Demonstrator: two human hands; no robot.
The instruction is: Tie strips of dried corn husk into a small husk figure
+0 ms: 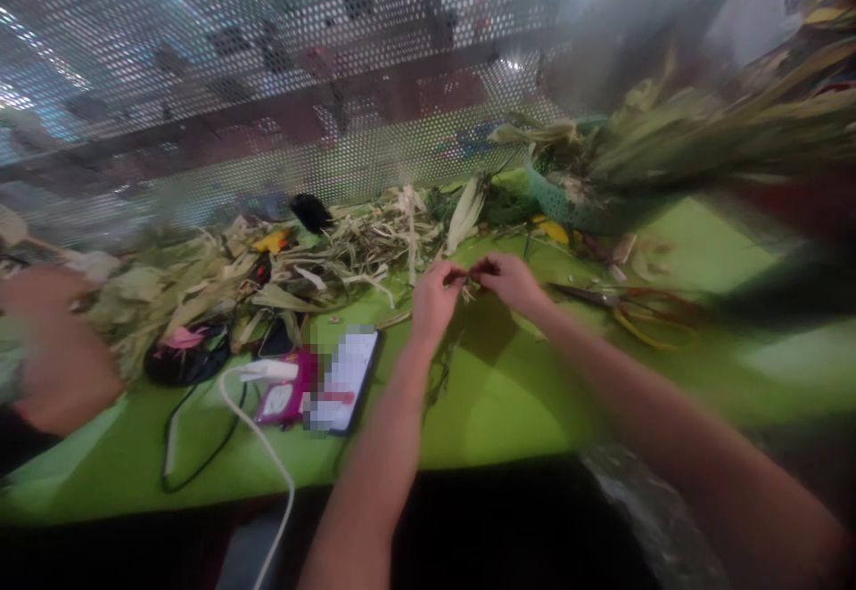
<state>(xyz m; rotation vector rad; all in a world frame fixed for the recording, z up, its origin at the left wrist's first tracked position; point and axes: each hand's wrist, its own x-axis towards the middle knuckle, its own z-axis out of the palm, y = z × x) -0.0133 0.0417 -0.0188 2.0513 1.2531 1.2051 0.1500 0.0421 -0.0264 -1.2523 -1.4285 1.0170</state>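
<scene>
My left hand [434, 298] and my right hand [509, 282] meet over the green table [508, 394], fingers pinched together on a thin dark strand [470, 280] stretched between them. More of that stringy plant stuff trails down below my left wrist. A heap of dried corn husks [281, 269] lies just beyond my hands.
A phone [344, 381] and a pink case lie left of my arm, with a white cable [264, 447] and a black pouch. Scissors [612, 300] rest to the right. A green basket [568, 202] holds long husks. Another person's arm [53, 349] is at far left. A perforated metal screen stands behind.
</scene>
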